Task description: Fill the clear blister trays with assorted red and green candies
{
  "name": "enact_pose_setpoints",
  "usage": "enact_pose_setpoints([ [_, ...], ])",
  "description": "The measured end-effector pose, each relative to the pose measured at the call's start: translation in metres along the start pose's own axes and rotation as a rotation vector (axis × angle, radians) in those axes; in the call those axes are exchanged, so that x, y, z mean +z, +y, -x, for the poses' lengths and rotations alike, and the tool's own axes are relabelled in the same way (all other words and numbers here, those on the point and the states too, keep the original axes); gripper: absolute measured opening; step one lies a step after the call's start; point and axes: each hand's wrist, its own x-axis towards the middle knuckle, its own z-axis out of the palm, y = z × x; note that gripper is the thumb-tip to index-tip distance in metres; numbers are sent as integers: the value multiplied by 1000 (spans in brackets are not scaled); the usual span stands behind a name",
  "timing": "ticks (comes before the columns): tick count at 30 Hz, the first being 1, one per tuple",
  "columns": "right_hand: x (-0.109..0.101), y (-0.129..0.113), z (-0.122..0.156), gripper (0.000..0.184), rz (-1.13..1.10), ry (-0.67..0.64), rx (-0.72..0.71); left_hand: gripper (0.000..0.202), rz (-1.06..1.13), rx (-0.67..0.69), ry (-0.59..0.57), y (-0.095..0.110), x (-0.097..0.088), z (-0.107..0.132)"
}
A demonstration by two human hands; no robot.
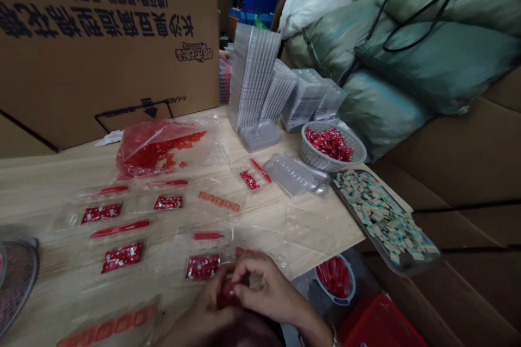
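Note:
Near the table's front edge, my left hand [214, 301] and my right hand [266, 288] meet with bent fingers. Between them is a small dark red piece [225, 296], mostly covered, so its kind is unclear. The left fingers are closed around it and the right thumb and forefinger pinch at it. Just beyond lies a clear plastic tray with a red dotted sachet [202, 267] and a red plastic stick [208, 236]. An orange-red moulded strip [248, 252] is partly hidden behind my right hand.
Several similar trays with sachets [121, 257] spread leftward. Behind are a bag of red pieces [163, 149], stacked clear trays [254, 76] and a large carton [109, 38]. At right stand a sachet basket [313, 161] and a tray of small striped pieces [386, 217]. A red-filled basket [348, 295] sits below.

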Motion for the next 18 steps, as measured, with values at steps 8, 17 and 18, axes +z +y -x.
enact_pose_setpoints([
  [8, 4, 16, 7, 14, -183, 148, 174, 29, -38, 129, 246, 11, 8, 9],
  [17, 22, 28, 14, 44, -664, 121, 166, 30, 258, -64, 167, 8, 6, 8],
  [18, 23, 29, 15, 45, -706, 112, 184, 30, 305, -88, 143, 6, 5, 7],
])
